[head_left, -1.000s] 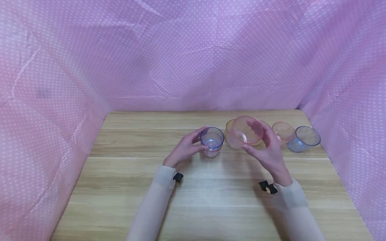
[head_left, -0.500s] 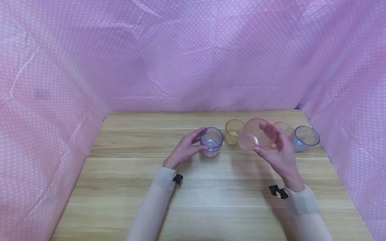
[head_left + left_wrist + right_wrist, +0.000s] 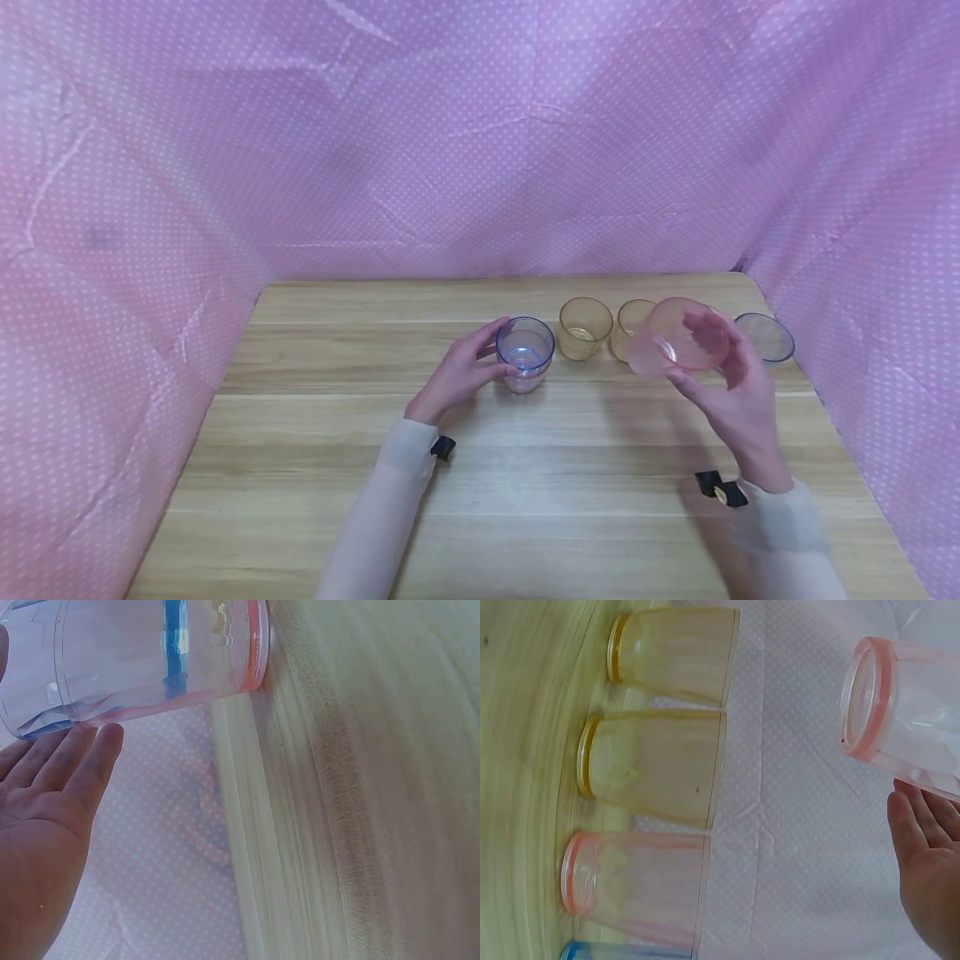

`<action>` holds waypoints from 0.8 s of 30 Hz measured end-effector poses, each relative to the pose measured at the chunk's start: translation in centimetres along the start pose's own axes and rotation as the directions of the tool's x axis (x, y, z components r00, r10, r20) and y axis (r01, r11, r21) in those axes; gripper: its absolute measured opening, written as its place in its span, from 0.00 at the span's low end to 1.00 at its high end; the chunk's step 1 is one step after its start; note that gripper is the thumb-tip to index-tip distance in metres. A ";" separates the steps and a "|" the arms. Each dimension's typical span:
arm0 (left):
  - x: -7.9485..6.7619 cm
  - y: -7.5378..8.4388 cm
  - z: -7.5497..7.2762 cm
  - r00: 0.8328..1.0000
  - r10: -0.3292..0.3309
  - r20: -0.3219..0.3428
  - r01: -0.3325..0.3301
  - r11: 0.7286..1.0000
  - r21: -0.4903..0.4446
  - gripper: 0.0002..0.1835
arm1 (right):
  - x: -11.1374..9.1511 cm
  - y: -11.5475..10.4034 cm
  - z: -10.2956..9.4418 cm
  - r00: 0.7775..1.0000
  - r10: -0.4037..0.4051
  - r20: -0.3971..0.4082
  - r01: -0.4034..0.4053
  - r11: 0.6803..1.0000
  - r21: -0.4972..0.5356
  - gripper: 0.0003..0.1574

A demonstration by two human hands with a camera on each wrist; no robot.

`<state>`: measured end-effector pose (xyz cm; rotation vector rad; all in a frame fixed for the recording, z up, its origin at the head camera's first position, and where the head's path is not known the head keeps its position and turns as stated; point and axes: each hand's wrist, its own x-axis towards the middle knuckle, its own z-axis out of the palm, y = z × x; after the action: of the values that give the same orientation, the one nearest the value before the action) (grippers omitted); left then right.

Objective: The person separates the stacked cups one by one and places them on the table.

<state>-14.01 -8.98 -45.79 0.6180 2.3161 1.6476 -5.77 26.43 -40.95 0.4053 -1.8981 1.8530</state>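
Note:
My left hand (image 3: 461, 371) grips a nested pair of clear plastic cups, thumb in front and fingers behind. The blue cup (image 3: 526, 337) sits inside a pink cup (image 3: 523, 385), whose pink base (image 3: 255, 645) stands upright on the table in the left wrist view. My right hand (image 3: 735, 408) holds another pink cup (image 3: 678, 337) by its sides, raised above the table and tilted. In the right wrist view, that lifted cup's base (image 3: 870, 701) is well above the row of standing cups.
Two yellow cups (image 3: 585, 329) (image 3: 652, 769), a pink cup (image 3: 641, 885) and a blue cup (image 3: 767, 340) stand in a row at the back right of the wooden table (image 3: 480, 500). The head view hides the pink one behind the lifted cup. Polka-dot pink cloth (image 3: 480, 167) surrounds the table.
My right hand has carried its pink cup rightward along the row, uncovering the yellow cups and covering the standing pink one. My left hand and its nested cups have stayed put.

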 end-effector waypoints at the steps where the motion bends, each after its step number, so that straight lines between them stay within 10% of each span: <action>1: 0.0 0.0 0.0 1.000 0.001 -0.001 -0.001 1.000 0.001 0.44 | -0.1 0.0 -0.2 1.000 -0.002 -0.004 0.002 1.000 0.016 0.51; 24: -0.2 -0.2 0.2 1.000 0.025 -0.016 -0.025 0.999 0.042 0.43 | -1.2 0.0 -4.8 0.988 0.013 -0.153 0.021 0.976 0.218 0.46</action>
<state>-13.76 -8.97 -46.04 0.6471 2.3696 1.6246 -4.25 31.08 -41.60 0.3255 -1.5976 2.0364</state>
